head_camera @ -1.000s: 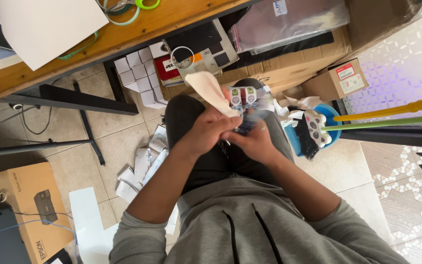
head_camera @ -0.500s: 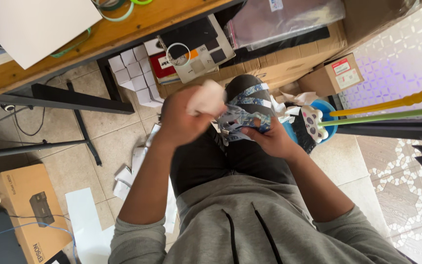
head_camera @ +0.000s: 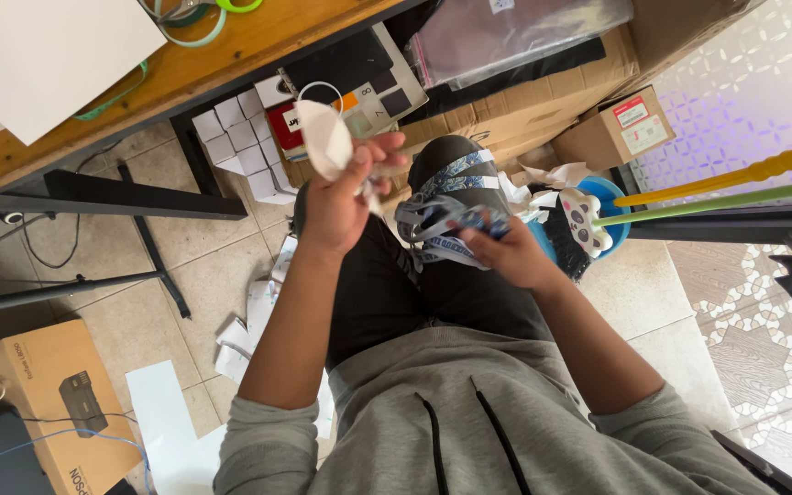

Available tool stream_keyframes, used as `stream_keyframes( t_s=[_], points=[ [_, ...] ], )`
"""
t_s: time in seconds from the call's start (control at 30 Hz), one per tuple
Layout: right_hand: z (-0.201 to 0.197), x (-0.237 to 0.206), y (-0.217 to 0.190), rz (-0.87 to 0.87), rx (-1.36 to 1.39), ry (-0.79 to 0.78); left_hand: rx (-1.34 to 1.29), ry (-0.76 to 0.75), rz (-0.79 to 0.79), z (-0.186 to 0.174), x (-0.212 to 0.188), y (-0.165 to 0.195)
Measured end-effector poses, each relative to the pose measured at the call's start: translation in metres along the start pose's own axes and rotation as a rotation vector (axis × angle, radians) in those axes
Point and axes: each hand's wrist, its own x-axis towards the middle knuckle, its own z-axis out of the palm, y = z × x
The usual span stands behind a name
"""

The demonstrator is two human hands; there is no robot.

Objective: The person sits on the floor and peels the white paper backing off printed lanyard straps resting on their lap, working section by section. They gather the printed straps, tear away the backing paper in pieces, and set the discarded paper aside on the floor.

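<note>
The left hand (head_camera: 341, 197) is raised in front of the knees and pinches a curved white paper piece (head_camera: 324, 139) between thumb and fingertips, the paper standing up above the knuckles with a thin strip trailing down beside the palm. The right hand (head_camera: 506, 252) sits lower, over the right thigh, its fingers closed on a bundle of blue-and-white patterned paper strips (head_camera: 446, 215) that fan out across the black trousers (head_camera: 396, 293); how tightly it grips is hard to judge, since the strips cover the fingertips. The two hands are apart, with the bundle lying between them and nearer the right one.

Above the hands, a wooden bench (head_camera: 222, 55) crosses the top of the view, carrying a large white sheet (head_camera: 43, 55) and green loops of cord. Under its edge stands a cluster of small white boxes (head_camera: 236, 147), and beside them cardboard cartons (head_camera: 616, 128) are stacked. To the right of the knees a blue tub (head_camera: 616, 197) holds a white cut-out shape with dark spots, near a yellow rod (head_camera: 735, 174) and a green one. On the tiled floor (head_camera: 130, 302) to the left lie scattered white paper scraps (head_camera: 249, 321) and a brown carton (head_camera: 34, 403) with a cable over it.
</note>
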Motion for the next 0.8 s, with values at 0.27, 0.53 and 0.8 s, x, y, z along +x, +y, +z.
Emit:
stream_keyframes(
  t_s=[0.27, 0.53, 0.8],
  points=[
    [-0.063, -0.004, -0.022, 0.109, 0.637, 0.310, 0.274, -0.015, -0.120, -0.027, -0.030, -0.028],
    [-0.110, -0.041, -0.036, 0.128, 0.593, 0.217, 0.276, -0.107, -0.374, -0.047, -0.024, -0.075],
    [-0.118, -0.053, 0.005, 0.528, -0.250, 0.166, 0.554, -0.010, -0.232, -0.060, -0.001, -0.078]
  ],
)
